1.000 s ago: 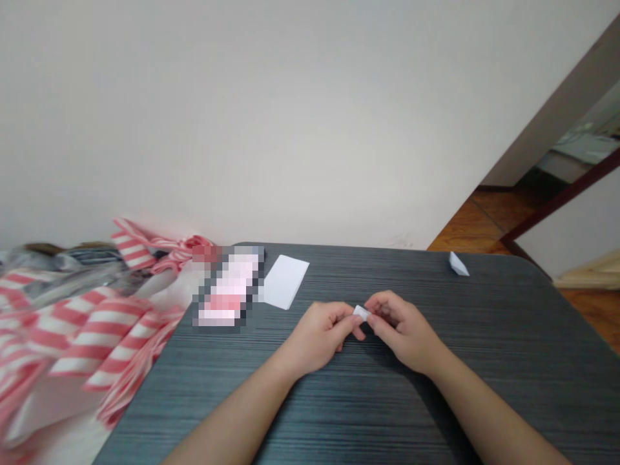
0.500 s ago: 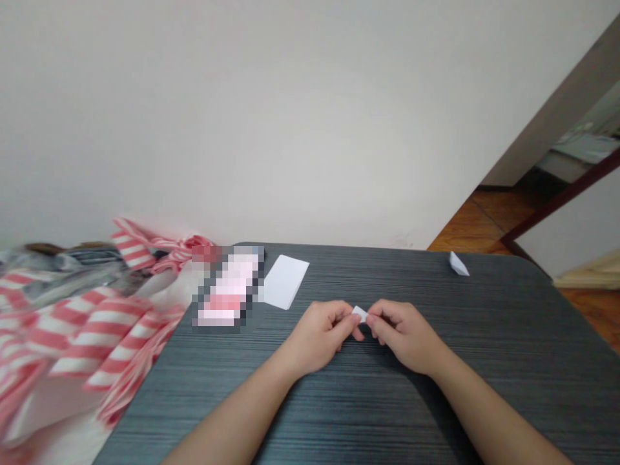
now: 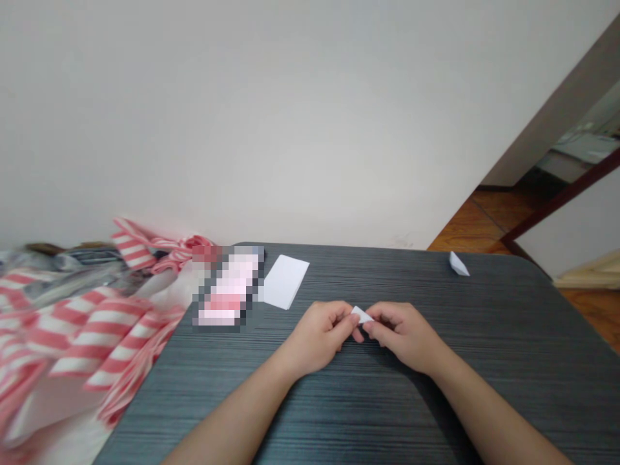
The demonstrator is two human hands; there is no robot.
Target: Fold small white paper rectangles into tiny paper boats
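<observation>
The left hand and right hand are curled closed, their fingertips pinching a small folded piece of white paper between them, above the dark grey surface. Toward the far left of the surface, a flat white sheet lies beside a pixelated object. A small folded paper sits near the far right edge. Red-and-white striped material is heaped off the left edge.

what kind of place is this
Probably a room in a home or small office: a dark wood-grain table, a plain white wall, and a wooden floor past the wall's corner.
</observation>
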